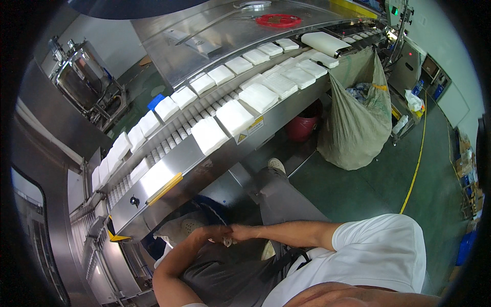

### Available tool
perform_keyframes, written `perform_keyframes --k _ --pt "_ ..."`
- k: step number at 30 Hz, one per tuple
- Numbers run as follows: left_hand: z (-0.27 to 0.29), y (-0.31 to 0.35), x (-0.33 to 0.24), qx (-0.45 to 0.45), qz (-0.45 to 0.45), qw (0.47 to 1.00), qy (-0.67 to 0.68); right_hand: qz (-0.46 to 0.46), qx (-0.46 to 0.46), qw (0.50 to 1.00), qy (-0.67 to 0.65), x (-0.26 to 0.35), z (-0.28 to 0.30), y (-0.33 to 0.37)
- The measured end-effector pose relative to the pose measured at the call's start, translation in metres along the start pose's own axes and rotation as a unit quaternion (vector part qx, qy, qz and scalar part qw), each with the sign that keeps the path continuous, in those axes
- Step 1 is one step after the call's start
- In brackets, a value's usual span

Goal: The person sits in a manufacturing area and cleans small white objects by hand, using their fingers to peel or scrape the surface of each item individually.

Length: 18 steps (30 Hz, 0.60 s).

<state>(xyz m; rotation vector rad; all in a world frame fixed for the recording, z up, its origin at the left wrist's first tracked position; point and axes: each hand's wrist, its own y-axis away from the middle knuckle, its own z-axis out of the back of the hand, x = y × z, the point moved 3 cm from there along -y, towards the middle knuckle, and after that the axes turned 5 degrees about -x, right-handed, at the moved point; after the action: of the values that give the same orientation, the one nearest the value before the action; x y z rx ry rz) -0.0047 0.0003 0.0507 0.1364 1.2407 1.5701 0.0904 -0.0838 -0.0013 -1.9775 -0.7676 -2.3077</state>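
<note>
Your left hand (220, 234) and right hand (243, 233) meet low in front of you, fingers curled in, at a small pale piece (228, 242). It sits right where your fingertips come together, below the conveyor's near side, and a thin cord (216, 211) rises from that spot toward the left. You have it at both hands, but the view is too small to tell which one grips it, or how firmly. I'd judge this handling part-way: the piece is at your fingers, not set down, and how much is left can't be told.

Beyond your hands slants the conveyor (174, 138), its rollers showing between two rows of white sheets. The near row (208, 134) and the far row (184, 97) already lie in stacks, none touched by you. A blue block (155, 101) stands against the far row. On the near side are a black knob (134, 201) and a yellow strip (164, 189); toward the far end lies a white roll (322, 42).

Past that, a steel table (225, 38) carries a red ring (277, 20). At the right, a sack (354, 135) hangs open beside a red bucket (302, 125). A steel tank (84, 77) stands at the upper left; the green floor (363, 192) bears a yellow line (417, 171).
</note>
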Motion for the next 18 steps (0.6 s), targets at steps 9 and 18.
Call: perform_keyframes --k 9,18 --pt "0.019 0.008 -0.018 -0.017 0.046 0.997 0.056 -0.007 0.001 0.998 -0.056 0.0 0.006 0.006" --pt "0.022 0.014 -0.022 -0.024 0.04 0.998 0.041 -0.009 0.007 0.998 -0.059 0.012 0.009 0.013"
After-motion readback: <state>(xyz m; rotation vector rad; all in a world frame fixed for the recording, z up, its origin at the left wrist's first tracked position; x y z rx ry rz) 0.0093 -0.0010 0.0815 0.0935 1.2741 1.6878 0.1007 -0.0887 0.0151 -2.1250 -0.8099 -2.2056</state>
